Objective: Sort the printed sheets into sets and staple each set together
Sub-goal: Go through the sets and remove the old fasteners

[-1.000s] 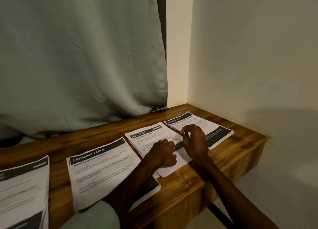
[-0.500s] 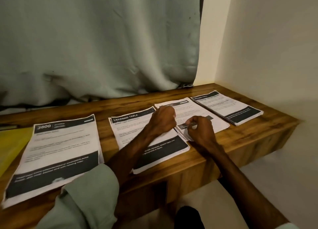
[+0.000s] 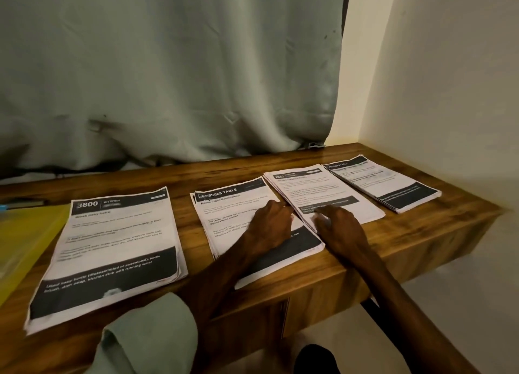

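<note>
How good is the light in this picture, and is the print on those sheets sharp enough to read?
Head view: light is dim and warm, brightest on the right wall; headings on the 3800 Kitchen stack and Dressing Table stack read, small print smears; the far-right stack is blurriest; the left hand and right hand look slightly smeared.

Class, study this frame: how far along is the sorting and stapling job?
Done: sheets lie in four stacks: the 3800 stack, DRESSING TABLE stack, 2652 stack and far-right stack. In hand: the left hand lies at the 2652 stack's left edge; the right hand rests on it. Left: stapling; no stapler or staple shows.
</note>
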Demonstrator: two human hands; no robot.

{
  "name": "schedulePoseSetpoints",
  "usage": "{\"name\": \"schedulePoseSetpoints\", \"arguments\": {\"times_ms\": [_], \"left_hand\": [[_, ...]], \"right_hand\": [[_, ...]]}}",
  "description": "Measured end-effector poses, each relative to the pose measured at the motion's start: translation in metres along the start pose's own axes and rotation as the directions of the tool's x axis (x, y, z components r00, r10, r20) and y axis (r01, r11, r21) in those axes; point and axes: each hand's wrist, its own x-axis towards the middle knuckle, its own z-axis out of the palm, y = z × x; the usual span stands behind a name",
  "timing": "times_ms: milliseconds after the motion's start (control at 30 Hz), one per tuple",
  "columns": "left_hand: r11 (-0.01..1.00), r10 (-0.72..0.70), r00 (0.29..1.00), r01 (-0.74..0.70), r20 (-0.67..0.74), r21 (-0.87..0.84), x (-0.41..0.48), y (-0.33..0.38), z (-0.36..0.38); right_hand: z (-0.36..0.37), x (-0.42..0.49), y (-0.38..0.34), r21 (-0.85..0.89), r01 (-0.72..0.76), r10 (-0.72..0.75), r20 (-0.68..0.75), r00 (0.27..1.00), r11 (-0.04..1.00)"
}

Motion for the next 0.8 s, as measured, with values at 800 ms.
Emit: {"name": "schedulePoseSetpoints", "arguments": {"times_ms": [800], "left_hand": [[0.988, -0.090, 0.995, 0.084, -0.038, -0.133, -0.013, -0.010, -0.009]], "right_hand": [[0.003, 0.048, -0.046, 0.090, -0.040, 0.034, 0.066, 0.997, 0.995]]}}
